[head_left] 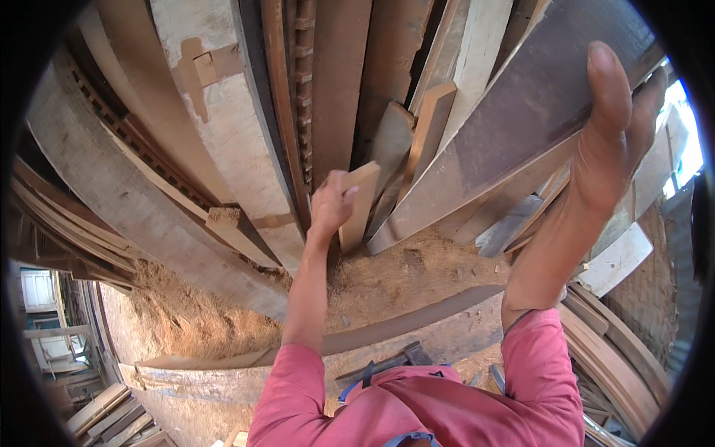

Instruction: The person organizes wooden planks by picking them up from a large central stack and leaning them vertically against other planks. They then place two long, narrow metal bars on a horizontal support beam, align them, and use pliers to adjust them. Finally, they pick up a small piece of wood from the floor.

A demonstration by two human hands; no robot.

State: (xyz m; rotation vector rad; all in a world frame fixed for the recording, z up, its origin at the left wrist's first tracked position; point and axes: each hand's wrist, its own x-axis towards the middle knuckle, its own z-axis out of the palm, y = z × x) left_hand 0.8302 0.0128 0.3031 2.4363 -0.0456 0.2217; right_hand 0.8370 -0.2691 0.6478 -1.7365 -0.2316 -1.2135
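My left hand [333, 203] is closed around the upper side of a short, light-brown wooden board [360, 212], which stands upright near the sawdust-covered floor. Raised at the right, my right hand [617, 123] grips the edge of a wide, dark wooden plank [514, 112]. That plank leans at a slant, its lower end near the short board. Part of the right hand's fingers is hidden at the plank's edge. Between the two hands, a narrow wooden piece [428, 130] and a greyish offcut [392, 138] lean among the taller planks.
Long planks [231, 112] lean in a row across the far side. A curved-looking grey plank [141, 179] runs down the left. Sawdust [201, 313] covers the floor, where a long board [223, 380] lies crosswise. Wood is stacked at lower left [112, 417] and right [611, 343].
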